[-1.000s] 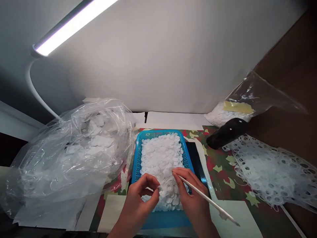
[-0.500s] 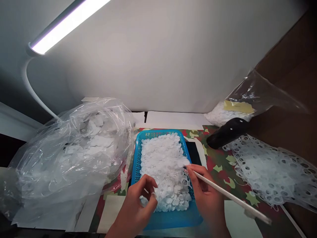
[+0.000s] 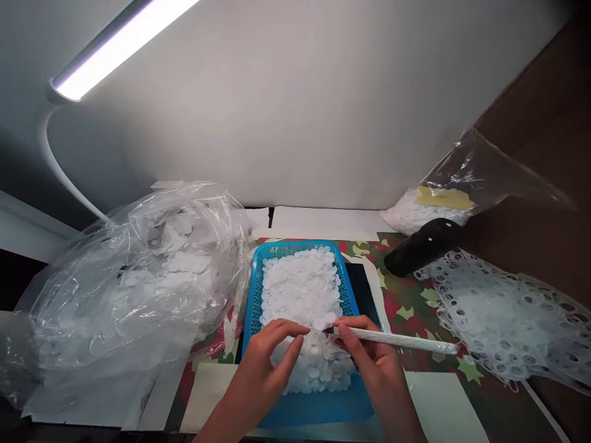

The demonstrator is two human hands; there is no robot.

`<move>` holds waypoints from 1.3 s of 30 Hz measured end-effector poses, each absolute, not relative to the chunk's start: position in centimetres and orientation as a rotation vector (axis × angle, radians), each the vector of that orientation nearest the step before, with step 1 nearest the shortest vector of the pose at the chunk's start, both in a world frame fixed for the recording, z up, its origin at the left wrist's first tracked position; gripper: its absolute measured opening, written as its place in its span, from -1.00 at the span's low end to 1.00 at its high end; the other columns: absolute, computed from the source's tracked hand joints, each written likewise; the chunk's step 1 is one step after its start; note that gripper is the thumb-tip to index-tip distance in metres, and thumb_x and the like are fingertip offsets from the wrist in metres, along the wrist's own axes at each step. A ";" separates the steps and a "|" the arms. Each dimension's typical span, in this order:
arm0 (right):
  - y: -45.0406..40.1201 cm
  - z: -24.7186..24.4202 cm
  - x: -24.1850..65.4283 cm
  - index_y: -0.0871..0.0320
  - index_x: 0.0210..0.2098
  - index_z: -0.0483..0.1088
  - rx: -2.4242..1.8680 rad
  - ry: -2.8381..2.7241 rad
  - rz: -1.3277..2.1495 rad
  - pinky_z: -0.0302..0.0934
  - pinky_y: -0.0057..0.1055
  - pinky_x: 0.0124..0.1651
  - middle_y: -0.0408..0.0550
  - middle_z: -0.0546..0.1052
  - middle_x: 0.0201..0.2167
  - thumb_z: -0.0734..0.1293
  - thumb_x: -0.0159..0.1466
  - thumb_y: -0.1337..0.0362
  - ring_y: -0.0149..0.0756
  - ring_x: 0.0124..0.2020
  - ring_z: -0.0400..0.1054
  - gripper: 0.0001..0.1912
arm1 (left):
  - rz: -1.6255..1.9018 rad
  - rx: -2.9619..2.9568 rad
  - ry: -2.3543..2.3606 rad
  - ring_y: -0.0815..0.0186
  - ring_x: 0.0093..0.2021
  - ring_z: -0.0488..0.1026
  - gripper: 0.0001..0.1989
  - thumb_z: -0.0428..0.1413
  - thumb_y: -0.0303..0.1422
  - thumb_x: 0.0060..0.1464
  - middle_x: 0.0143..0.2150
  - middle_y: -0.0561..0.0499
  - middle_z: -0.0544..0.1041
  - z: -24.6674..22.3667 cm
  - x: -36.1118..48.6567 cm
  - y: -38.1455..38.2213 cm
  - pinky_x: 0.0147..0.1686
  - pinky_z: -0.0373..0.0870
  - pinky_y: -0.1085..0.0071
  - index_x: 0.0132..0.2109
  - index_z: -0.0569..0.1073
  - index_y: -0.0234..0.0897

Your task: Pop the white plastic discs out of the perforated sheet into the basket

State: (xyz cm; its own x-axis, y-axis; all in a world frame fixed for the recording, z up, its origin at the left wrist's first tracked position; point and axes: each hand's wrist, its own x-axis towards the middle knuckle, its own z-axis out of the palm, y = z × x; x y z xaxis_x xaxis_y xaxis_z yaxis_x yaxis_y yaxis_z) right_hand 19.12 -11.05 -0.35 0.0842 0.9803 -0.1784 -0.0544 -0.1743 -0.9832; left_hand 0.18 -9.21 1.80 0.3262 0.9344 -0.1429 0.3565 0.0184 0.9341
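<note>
A blue perforated basket (image 3: 316, 411) is filled with a heap of small white discs (image 3: 300, 283). Over its right side, my right hand (image 3: 373, 354) grips a white stick-like tool (image 3: 406, 341) with a dark tip that points left at the discs. A white disc shows by the fingertips near that tip. My left hand (image 3: 272, 357) hovers over the lower left of the heap, thumb and forefinger apart, with nothing visible between them.
Clear plastic bags (image 3: 138, 295) with white pieces lie at the left. At the right are a black object (image 3: 422, 246), a bag of white bits (image 3: 410, 212) and perforated white sheets (image 3: 498, 314). A lit lamp (image 3: 124, 46) hangs upper left.
My right hand has moved slightly left and down, and the tool has swung to nearly level. My left hand has shifted a little right and its thumb and forefinger have spread.
</note>
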 end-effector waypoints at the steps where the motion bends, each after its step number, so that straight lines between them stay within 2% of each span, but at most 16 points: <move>1: -11.1 -0.2 19.0 0.05 -0.25 0.49 -1.328 -1.031 1.315 0.35 -0.51 -0.18 -0.09 0.51 -0.26 0.32 0.25 0.10 -0.31 -0.24 0.42 -0.80 | 0.718 1.447 1.205 0.20 -0.03 0.42 -0.78 0.00 -0.28 0.23 -0.09 -0.02 0.52 1.8 0.3 -9.2 -0.07 0.32 0.40 -0.11 0.52 -0.12; 3: -11.2 0.1 18.7 0.05 -0.26 0.48 -1.285 -1.069 1.346 0.34 -0.52 -0.19 -0.10 0.51 -0.27 0.32 0.25 0.12 -0.31 -0.24 0.42 -0.82 | 0.764 1.246 1.175 0.23 -0.06 0.42 -0.79 0.03 -0.23 0.20 -0.15 0.01 0.53 1.5 0.7 -9.2 -0.07 0.31 0.44 -0.17 0.54 -0.14; 5: -11.4 0.4 18.5 0.05 -0.27 0.48 -1.253 -1.098 1.352 0.33 -0.54 -0.21 -0.11 0.51 -0.29 0.32 0.26 0.14 -0.33 -0.25 0.41 -0.85 | 0.808 1.066 1.128 0.28 -0.18 0.44 -0.81 0.09 -0.21 0.15 -0.28 0.05 0.53 1.1 1.1 -9.0 -0.15 0.33 0.48 -0.27 0.54 -0.18; 7: -11.5 0.5 18.4 0.04 -0.28 0.47 -1.249 -1.117 1.343 0.32 -0.56 -0.21 -0.13 0.51 -0.31 0.32 0.26 0.15 -0.35 -0.26 0.41 -0.87 | 0.848 0.950 1.083 0.34 -0.30 0.41 -0.84 0.17 -0.23 0.07 -0.38 0.09 0.49 0.8 1.5 -8.7 -0.26 0.33 0.53 -0.34 0.51 -0.23; 10: -11.6 0.4 18.4 0.02 -0.26 0.47 -1.263 -1.139 1.329 0.31 -0.56 -0.19 -0.14 0.50 -0.29 0.31 0.27 0.15 -0.37 -0.25 0.40 -0.86 | 0.889 0.886 1.069 0.41 -0.37 0.35 -0.83 0.23 -0.27 0.01 -0.44 0.12 0.43 0.6 1.7 -8.5 -0.34 0.27 0.58 -0.38 0.46 -0.27; 14: -11.4 -0.4 18.4 0.01 -0.26 0.48 -1.293 -1.082 1.306 0.32 -0.52 -0.15 -0.11 0.50 -0.17 0.30 0.26 0.08 -0.32 -0.17 0.39 -0.81 | 0.867 0.861 1.076 0.44 -0.41 0.29 -0.79 0.25 -0.27 -0.01 -0.47 0.14 0.38 0.6 1.6 -8.7 -0.39 0.23 0.59 -0.40 0.42 -0.30; 23: -11.5 -0.1 17.9 0.01 -0.27 0.49 -1.346 -1.038 1.235 0.27 -0.65 -0.31 -0.16 0.50 -0.31 0.31 0.25 0.08 -0.43 -0.32 0.37 -0.81 | 0.868 0.916 1.099 0.44 -0.42 0.28 -0.78 0.24 -0.27 0.00 -0.47 0.13 0.36 0.4 1.6 -8.9 -0.40 0.22 0.58 -0.41 0.39 -0.30; 30: -11.7 0.5 17.4 0.01 -0.22 0.48 -1.340 -1.195 1.088 0.30 -0.63 -0.38 -0.15 0.52 -0.27 0.29 0.29 0.17 -0.40 -0.33 0.41 -0.85 | 0.859 0.975 1.135 0.41 -0.42 0.30 -0.79 0.22 -0.27 0.02 -0.46 0.09 0.39 0.6 1.6 -9.0 -0.41 0.24 0.55 -0.41 0.40 -0.30; 36: -11.4 0.4 17.2 0.00 -0.20 0.46 -1.308 -1.420 0.883 0.33 -0.55 -0.11 -0.14 0.53 -0.24 0.26 0.31 0.30 -0.35 -0.14 0.43 -0.85 | 0.856 1.064 1.156 0.37 -0.37 0.33 -0.81 0.19 -0.26 0.05 -0.43 0.07 0.42 0.9 1.5 -9.1 -0.35 0.27 0.52 -0.39 0.42 -0.29; 39: -11.4 0.3 16.9 0.02 -0.20 0.46 -1.299 -1.553 0.718 0.31 -0.57 -0.07 -0.13 0.54 -0.23 0.26 0.30 0.37 -0.37 -0.13 0.45 -0.83 | 0.863 1.142 1.178 0.34 -0.34 0.34 -0.81 0.18 -0.26 0.06 -0.42 0.06 0.43 1.2 1.4 -9.2 -0.30 0.28 0.49 -0.39 0.43 -0.28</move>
State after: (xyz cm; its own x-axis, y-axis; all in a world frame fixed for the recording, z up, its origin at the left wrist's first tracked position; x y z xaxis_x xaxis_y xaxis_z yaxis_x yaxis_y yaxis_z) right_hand 16.90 -11.40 0.27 0.0196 0.9557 0.2938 0.3954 0.2624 -0.8802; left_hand 1.36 -9.23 1.24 0.2064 0.9477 -0.2434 0.0540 0.2374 0.9699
